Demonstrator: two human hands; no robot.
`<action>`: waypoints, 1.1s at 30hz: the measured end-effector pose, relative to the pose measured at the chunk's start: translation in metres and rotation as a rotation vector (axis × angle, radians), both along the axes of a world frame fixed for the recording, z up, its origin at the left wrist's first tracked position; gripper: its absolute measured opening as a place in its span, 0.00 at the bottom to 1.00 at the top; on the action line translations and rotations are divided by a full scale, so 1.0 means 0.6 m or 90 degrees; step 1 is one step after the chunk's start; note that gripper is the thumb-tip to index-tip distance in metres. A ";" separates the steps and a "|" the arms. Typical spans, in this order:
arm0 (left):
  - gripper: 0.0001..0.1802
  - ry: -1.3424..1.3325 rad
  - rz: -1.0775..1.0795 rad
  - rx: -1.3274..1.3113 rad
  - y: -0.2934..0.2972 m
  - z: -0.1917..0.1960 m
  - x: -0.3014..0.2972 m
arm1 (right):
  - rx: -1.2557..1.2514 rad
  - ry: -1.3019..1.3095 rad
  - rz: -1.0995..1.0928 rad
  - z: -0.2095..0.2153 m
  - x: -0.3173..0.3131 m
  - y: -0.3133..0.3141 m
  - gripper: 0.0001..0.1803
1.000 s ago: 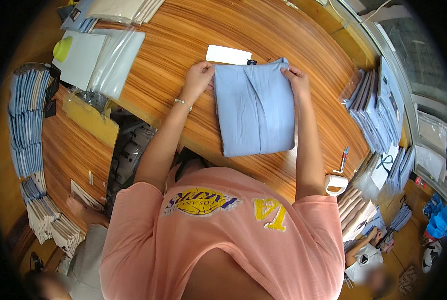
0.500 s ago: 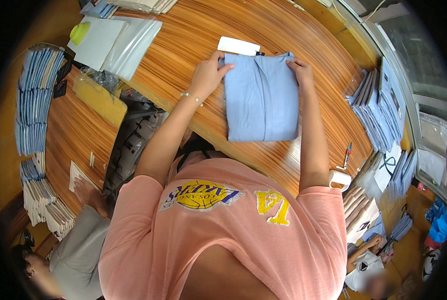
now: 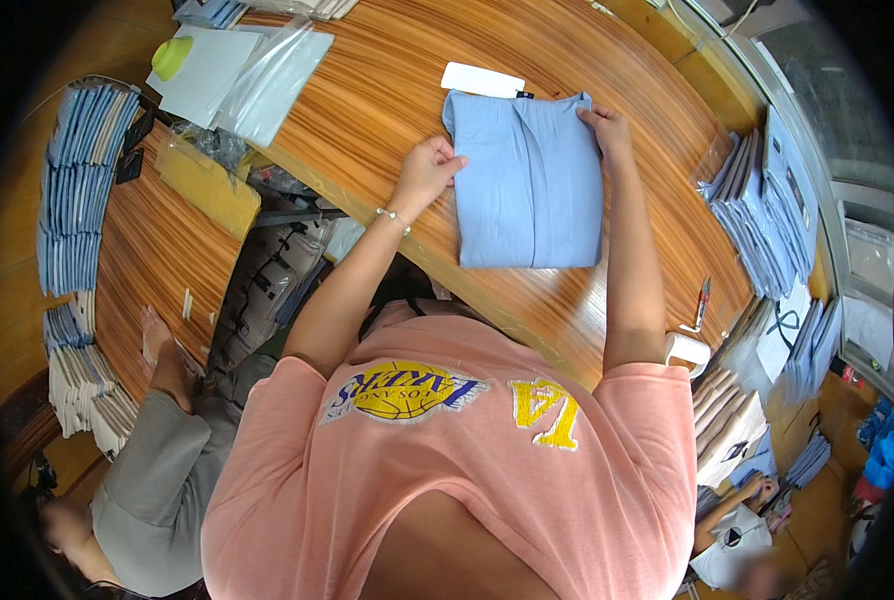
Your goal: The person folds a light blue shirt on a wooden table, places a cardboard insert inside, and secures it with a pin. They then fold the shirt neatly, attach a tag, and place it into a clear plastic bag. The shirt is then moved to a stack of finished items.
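Observation:
A folded light-blue garment [image 3: 530, 190] lies on the wood-grain table in front of me, with a lengthwise fold down its middle. From its top edge a white tag [image 3: 483, 79] sticks out, joined by a small black piece. My left hand [image 3: 430, 172] is closed at the garment's left edge, thumb and forefinger pinching there; a beaded bracelet circles the wrist. My right hand [image 3: 609, 132] grips the upper right corner, with the thumb on top and the other fingers partly hidden by the cloth.
Stacks of packed blue garments [image 3: 752, 210] stand at the table's right side, above a pen [image 3: 704, 300] and a white roll [image 3: 687, 350]. White sheets and clear bags [image 3: 267, 85] lie far left. More folded stacks [image 3: 85, 190] line the left table [image 3: 137, 240], where another person's arm [image 3: 172, 375] rests.
My left hand has moved down from the garment's upper left corner to its left edge, its fingers curling. My right hand stays at the upper right corner. The left-hand person's arm has shifted.

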State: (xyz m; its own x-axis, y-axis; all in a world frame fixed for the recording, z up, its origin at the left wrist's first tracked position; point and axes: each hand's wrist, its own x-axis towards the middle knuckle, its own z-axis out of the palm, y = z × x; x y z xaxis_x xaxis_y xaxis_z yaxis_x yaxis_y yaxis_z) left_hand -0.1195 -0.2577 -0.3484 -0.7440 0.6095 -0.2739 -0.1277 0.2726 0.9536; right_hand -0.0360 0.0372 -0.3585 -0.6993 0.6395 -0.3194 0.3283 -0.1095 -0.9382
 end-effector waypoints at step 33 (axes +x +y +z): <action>0.10 0.853 -0.712 0.041 0.060 0.037 0.148 | 0.530 -0.113 -0.014 -0.021 -0.018 -0.034 0.17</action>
State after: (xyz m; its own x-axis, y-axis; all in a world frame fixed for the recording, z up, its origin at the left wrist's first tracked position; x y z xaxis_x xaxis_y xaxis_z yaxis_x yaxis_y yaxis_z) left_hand -0.0309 -0.2219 -0.3260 0.3345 0.9271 0.1689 0.8969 -0.3682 0.2449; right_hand -0.0469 0.0168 -0.3711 -0.6681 0.7272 0.1574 0.4836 0.5852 -0.6509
